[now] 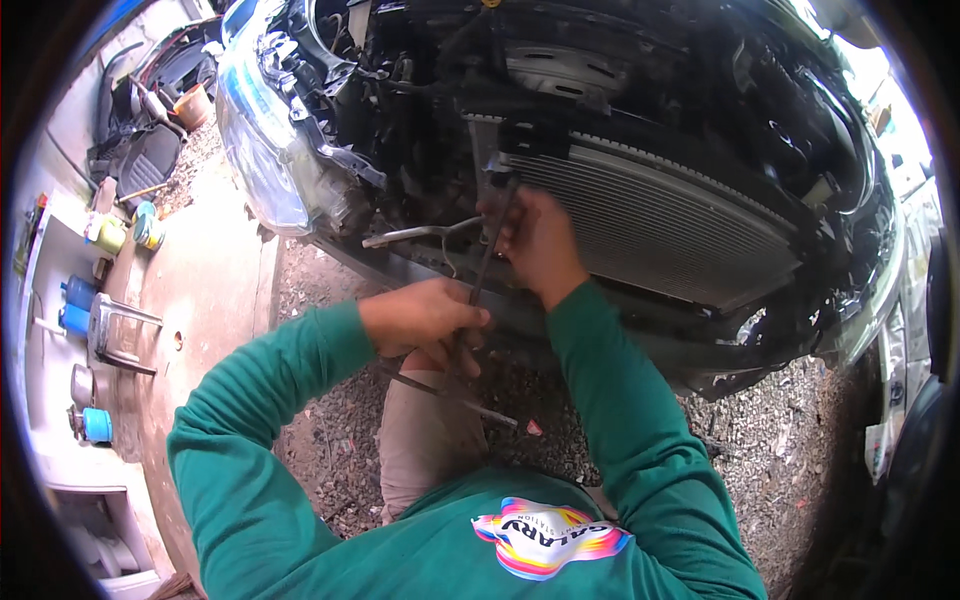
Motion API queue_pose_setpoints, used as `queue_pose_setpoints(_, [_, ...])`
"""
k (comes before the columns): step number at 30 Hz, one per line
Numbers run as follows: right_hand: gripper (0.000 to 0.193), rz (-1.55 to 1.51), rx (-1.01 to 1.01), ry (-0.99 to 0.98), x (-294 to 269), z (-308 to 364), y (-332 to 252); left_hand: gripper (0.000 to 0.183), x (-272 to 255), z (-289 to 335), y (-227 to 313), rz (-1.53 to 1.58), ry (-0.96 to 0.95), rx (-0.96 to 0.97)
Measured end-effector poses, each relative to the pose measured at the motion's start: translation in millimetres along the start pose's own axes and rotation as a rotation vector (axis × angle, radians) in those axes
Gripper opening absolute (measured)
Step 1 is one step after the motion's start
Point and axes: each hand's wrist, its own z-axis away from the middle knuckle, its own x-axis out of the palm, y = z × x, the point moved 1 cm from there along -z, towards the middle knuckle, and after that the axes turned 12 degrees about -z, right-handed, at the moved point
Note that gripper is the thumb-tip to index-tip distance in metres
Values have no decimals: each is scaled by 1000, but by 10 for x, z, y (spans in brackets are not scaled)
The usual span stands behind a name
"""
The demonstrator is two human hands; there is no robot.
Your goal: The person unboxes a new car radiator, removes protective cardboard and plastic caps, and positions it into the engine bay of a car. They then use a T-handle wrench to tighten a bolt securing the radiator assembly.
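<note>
My left hand (425,315) is closed around the lower part of a thin dark rod (485,268), which slants up toward the car's radiator (655,220). My right hand (542,245) pinches near the rod's upper end, beside the radiator's left edge; its fingertips are partly hidden. Left of the rod, a bare metal pipe (415,234) with a bend sticks out in front of the car. Below my left hand, a thin bar with a pale end (490,412) slants over the gravel; whether it joins the rod I cannot tell.
The car's front is stripped open, with a clear headlight (275,180) at the left and a lower crossbar beneath the radiator. Gravel (770,440) lies underfoot. Along the left wall are a metal stool (125,335), blue containers (76,305) and a white shelf (50,350).
</note>
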Motion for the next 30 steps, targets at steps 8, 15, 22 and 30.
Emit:
queue_pose_setpoints(8, [17, 216, -19, 132, -44, -140, -77, 35, -57, -15, -167, -139, 82, -14])
queue_pose_setpoints(15, [16, 141, 28, 103, -57, 0, -74, 28, 77, 201, -399, -203, 87, -20])
queue_pose_setpoints(22, [13, -61, 90, 142, -26, 76, -35, 32, 297, 381, -1044, -124, 48, 19])
queue_pose_setpoints(30, [32, 533, 286, -193, 228, 372, -100, 32, 797, 447, -2095, -895, -79, 192])
